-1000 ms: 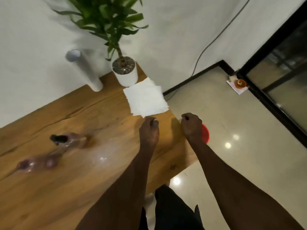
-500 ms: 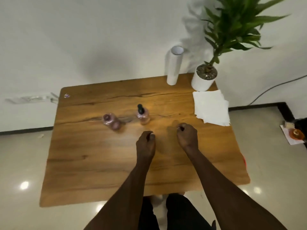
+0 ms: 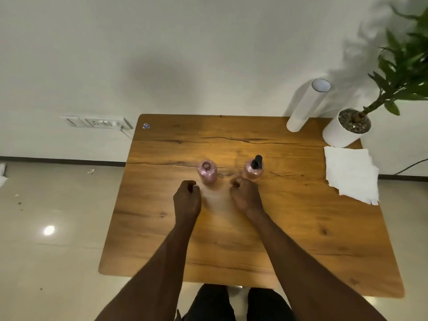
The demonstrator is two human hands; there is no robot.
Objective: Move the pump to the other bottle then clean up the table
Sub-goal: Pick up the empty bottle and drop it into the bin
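Two small pink bottles stand upright side by side on the wooden table [image 3: 301, 228]. The left bottle [image 3: 207, 171] has an open neck with no top. The right bottle [image 3: 253, 169] carries the black pump [image 3: 256, 161]. My left hand [image 3: 187, 198] hovers just in front of the open bottle, fingers curled into a fist, holding nothing. My right hand [image 3: 246, 195] is also curled and empty, just in front of and slightly left of the pump bottle. Neither hand touches a bottle.
A stack of white paper napkins [image 3: 351, 173] lies at the table's right edge. Behind it stand a white pot with a green plant [image 3: 346, 130] and an upright white paper roll [image 3: 305, 105]. A small sticker [image 3: 146, 126] marks the far left corner. A wall socket [image 3: 97, 122] sits left.
My view swung left from the table's right corner to face the table squarely. Both fists moved from near the napkins to just in front of the two bottles.
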